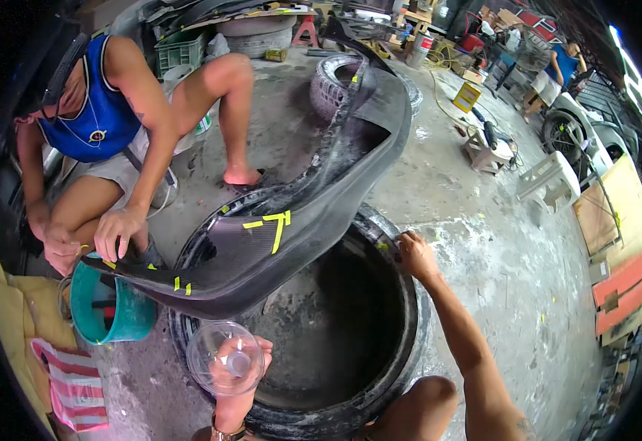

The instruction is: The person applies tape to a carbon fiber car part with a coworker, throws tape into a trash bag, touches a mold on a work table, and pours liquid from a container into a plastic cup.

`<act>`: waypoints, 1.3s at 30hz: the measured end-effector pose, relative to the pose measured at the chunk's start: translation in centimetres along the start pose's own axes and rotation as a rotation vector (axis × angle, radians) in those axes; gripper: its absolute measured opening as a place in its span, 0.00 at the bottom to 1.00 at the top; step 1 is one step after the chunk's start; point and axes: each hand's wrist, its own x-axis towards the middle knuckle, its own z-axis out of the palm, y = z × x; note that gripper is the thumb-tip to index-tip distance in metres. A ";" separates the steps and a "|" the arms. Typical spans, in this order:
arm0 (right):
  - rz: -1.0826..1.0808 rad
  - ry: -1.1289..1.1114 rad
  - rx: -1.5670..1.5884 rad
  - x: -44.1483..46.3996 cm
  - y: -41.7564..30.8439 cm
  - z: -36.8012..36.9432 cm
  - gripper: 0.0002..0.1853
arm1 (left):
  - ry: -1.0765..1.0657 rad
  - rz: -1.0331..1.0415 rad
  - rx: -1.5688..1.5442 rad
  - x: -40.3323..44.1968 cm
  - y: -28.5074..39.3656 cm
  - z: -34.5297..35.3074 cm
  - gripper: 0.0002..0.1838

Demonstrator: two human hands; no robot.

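Observation:
My left hand (258, 354) is closed round a clear plastic cup (197, 358), seen from above, near the front of a large tyre (407, 334) lying flat. At the tyre's right edge is my right hand (418, 255), its fingers curled together; whatever they may hold is hidden. A small yellow mark (383, 247) shows on the tyre just left of those fingers. Across the tyre rests a long, dark car body panel (313, 228) with a carbon-fibre weave. Strips of yellow tape (280, 231) stick to its surface.
Opposite me a person (126, 103) sits with both hands at the panel's left end. Below that end stands a green bucket (85, 305). Another tyre (326, 92) supports the far end. Stools (552, 180), a cable and a second person (556, 73) are at right.

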 end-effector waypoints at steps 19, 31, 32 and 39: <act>-0.526 0.176 0.274 6.5 -23.8 0.5 0.14 | -0.135 -0.066 0.164 -0.8 -1.0 1.2 0.09; -0.610 0.125 0.335 11.2 -26.3 -1.0 0.08 | -0.166 -0.014 0.152 -0.6 -0.7 0.7 0.11; -0.704 0.132 0.300 12.0 -26.6 -1.3 0.10 | -0.162 -0.011 0.153 -0.6 -0.7 0.7 0.11; -1.002 0.012 -0.090 15.9 -28.2 -1.5 0.12 | -0.167 0.014 0.168 -0.6 -1.3 0.4 0.11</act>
